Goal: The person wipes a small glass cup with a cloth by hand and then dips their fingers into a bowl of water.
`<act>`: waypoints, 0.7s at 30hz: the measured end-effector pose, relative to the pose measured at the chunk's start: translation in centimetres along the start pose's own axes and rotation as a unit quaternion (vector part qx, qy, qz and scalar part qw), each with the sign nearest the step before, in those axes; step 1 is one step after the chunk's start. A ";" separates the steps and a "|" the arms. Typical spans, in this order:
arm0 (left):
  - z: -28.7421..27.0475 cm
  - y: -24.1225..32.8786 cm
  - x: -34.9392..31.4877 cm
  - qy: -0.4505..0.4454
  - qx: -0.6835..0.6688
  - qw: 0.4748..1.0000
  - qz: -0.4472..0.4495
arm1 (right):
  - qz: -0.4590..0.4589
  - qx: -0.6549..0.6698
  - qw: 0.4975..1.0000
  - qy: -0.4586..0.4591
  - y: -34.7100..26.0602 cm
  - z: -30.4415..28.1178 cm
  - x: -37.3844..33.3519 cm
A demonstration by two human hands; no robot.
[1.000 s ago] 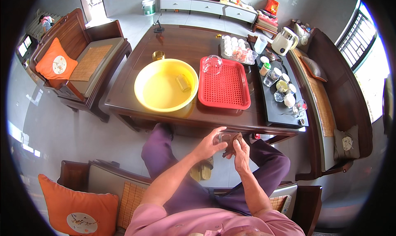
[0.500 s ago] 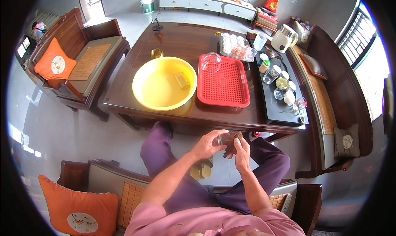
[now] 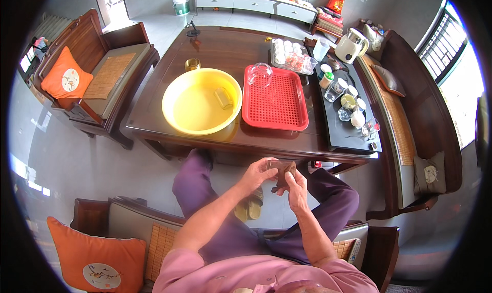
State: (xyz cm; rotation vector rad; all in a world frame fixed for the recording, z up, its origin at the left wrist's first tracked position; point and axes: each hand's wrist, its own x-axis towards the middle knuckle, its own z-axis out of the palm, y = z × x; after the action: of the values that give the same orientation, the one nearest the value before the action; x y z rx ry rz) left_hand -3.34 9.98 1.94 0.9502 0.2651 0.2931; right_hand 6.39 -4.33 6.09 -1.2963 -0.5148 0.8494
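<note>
The left hand [image 3: 258, 174] is gripping the side of a clear glass [image 3: 274, 166]; the right hand [image 3: 296, 186] is pinching a brown cloth [image 3: 285, 176] against the glass's right-hand end. Both items are resting between the hands, short of the table [image 3: 230, 47].

Main risk, as judged: a hard pull or twist of the cloth could be working the smooth glass out of the left hand, towards the floor [image 3: 128, 175]. Second risk: the loose cloth end, hanging beside the right hand, could be snagging.

Count: the hands are holding one glass and one cloth. Ahead-left of the left hand, one yellow basin [image 3: 189, 106] is containing one tumbler [image 3: 223, 98]; straight ahead, one red tray [image 3: 277, 111] is carrying one clear vessel [image 3: 256, 80]. Ahead-right of the right hand, cups [image 3: 357, 119] are crowding too closely for counting.
</note>
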 end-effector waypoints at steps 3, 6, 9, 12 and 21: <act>0.1 -0.1 -0.3 -0.030 0.106 0.988 0.110 | 0.041 0.062 0.997 0.021 -0.3 -0.3 0.1; 0.2 -0.1 -0.4 -0.015 0.258 0.954 0.154 | 0.059 0.129 0.989 0.035 -0.2 -1.1 0.4; 1.4 -0.6 -0.4 -0.004 0.138 0.978 0.158 | 0.061 0.203 0.977 0.023 0.3 -1.5 -0.1; 1.7 -0.7 -0.4 -0.006 0.018 0.993 0.114 | 0.070 0.246 0.967 0.021 0.1 -0.7 -0.4; 1.4 -0.6 -0.6 -0.036 0.001 0.996 0.084 | 0.083 0.195 0.975 -0.068 0.1 -1.4 -1.1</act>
State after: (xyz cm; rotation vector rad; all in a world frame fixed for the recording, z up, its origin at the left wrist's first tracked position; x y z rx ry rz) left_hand -3.31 8.40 2.21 0.9851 0.1197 0.4126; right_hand 6.73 -6.10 5.79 -0.9321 -0.3268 1.1222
